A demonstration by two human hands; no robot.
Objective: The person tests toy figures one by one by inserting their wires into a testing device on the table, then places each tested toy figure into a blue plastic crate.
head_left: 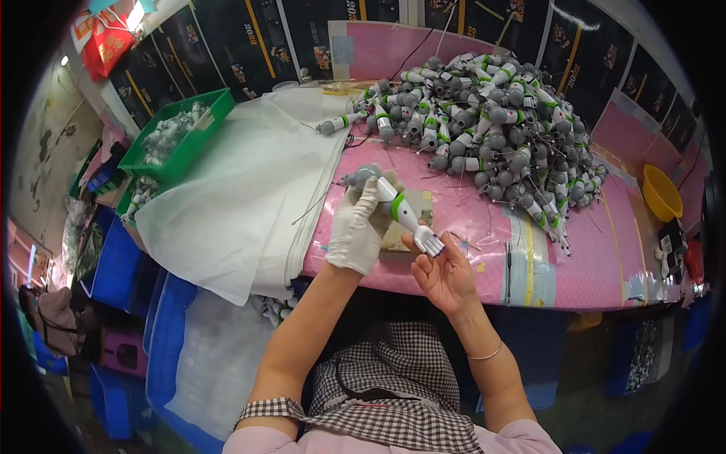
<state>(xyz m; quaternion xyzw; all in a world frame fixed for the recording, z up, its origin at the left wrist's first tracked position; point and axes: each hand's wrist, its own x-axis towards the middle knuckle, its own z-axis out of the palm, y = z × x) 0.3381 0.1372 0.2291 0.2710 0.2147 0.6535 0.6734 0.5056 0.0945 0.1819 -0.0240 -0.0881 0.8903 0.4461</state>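
My left hand point(355, 236), in a white glove, is closed around the upper part of a toy arm point(402, 209). This piece has a grey ball joint at its top, a white and grey body, a green band and a small white hand at its lower end. My bare right hand point(446, 278) grips that small hand between thumb and fingers. Beneath the toy arm, partly hidden, lies a greyish block point(416, 202) on the pink table cover point(473, 212).
A large pile of similar toy arms point(484, 113) covers the back right. White sheeting point(249, 159) drapes the left side, beside a green crate point(221, 108) of grey parts. A thin dark tool point(508, 268) lies near the front edge. A yellow bowl point(662, 193) stands far right.
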